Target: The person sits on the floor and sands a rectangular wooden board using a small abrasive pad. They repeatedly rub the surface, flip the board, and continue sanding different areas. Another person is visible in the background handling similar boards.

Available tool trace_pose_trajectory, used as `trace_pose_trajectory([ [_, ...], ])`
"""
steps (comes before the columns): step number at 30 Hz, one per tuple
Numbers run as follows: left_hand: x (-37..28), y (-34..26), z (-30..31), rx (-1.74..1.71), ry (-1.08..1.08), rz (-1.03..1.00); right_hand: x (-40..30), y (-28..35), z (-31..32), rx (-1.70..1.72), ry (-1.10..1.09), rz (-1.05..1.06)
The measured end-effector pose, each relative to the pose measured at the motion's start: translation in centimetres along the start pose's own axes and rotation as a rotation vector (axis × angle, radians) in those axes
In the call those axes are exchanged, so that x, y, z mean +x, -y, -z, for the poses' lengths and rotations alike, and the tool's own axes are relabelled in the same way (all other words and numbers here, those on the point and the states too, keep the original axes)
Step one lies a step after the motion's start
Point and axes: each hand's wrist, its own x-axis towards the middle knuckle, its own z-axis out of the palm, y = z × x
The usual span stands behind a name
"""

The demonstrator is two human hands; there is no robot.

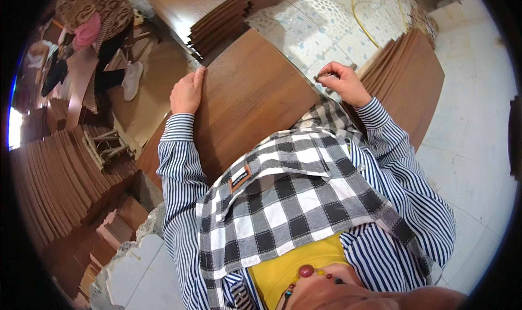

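Observation:
A brown wood-grain board lies across the lap, over a checked black-and-white apron. My left hand rests on its left edge, thumb along the top face and fingers hidden at the side. Just beyond the board's right edge, my right hand pinches a small dark object between thumb and fingers; what it is cannot be told. Another brown board edge shows under my left forearm.
A stack of brown boards stands ahead, and leaning boards are at the right. More upright boards fill the left, beside a small wooden stool. A co-worker is at upper left. A yellow cord lies on the tiled floor.

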Motion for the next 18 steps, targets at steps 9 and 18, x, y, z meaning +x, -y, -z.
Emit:
trace_pose_trajectory([
  [9, -0.9, -0.1, -0.7, 0.070, -0.091, -0.045, -2.7, -1.7, -0.7, 0.052, 0.151, -0.056],
  [18, -1.5, 0.0, -0.7, 0.076, -0.124, -0.044, 6.7, -0.9, -3.4, 0.128, 0.108, -0.020],
])
